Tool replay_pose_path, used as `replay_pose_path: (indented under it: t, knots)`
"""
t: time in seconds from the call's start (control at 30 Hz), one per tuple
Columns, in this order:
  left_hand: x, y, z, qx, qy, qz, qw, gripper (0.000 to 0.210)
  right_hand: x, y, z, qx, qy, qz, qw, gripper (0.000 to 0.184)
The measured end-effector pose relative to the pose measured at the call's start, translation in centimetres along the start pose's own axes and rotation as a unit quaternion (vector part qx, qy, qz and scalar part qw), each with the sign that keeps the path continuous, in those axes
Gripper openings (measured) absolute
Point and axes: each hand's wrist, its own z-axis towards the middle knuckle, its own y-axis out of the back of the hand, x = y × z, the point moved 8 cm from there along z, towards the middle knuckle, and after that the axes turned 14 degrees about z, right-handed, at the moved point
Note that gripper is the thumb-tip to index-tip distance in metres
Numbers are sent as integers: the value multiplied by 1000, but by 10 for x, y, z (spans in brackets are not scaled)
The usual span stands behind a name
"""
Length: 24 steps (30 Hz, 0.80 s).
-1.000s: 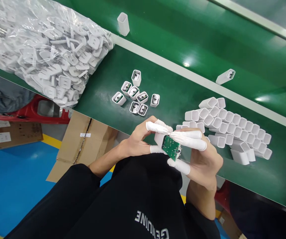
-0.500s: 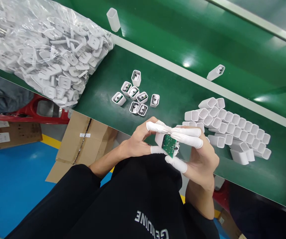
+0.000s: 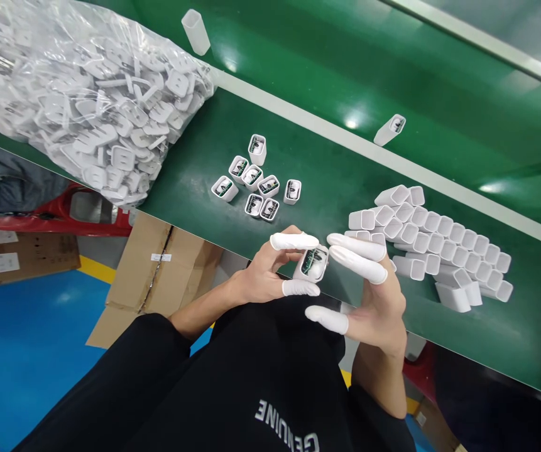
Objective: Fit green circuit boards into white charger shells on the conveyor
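Observation:
Between the white-cotted fingertips of my left hand is a white charger housing, its open end facing up toward me. A green circuit board with a rounded white part sits inside that housing. My right hand, also wearing white finger cots, is just to the right with thumb and fingers spread and nothing between them. Farther up the green table, several filled housings stand in a loose cluster. Rows of white housings lie to the right, their open ends toward me.
A clear plastic bag of white plug parts covers the table's left end. Beyond a pale strip, an empty-looking housing and a filled one sit on a green surface. Cardboard boxes lie below the table edge.
The circuit board has gone down into the housing, and my right hand has let go and spread its fingers. The housings beyond the pale strip have shifted left.

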Motion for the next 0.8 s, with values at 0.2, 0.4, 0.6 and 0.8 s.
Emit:
replay_pose_path:
  t: [0.2,0.4,0.6,0.8]
  knots:
    - [5,-14,-8,15,80,-105,991,88,-5,-9,5,50,-5,-63,997,97]
    - [1,-16,-11,22,100,-119,988,84,-1,-10,10,20,43,-95,994,81]
    - [9,-7,-14,36,73,-64,995,91,2,-11,6,-5,92,-111,990,73]
    - [4,5,-8,-4,43,-21,999,86,7,-11,5,-37,125,-113,985,67]
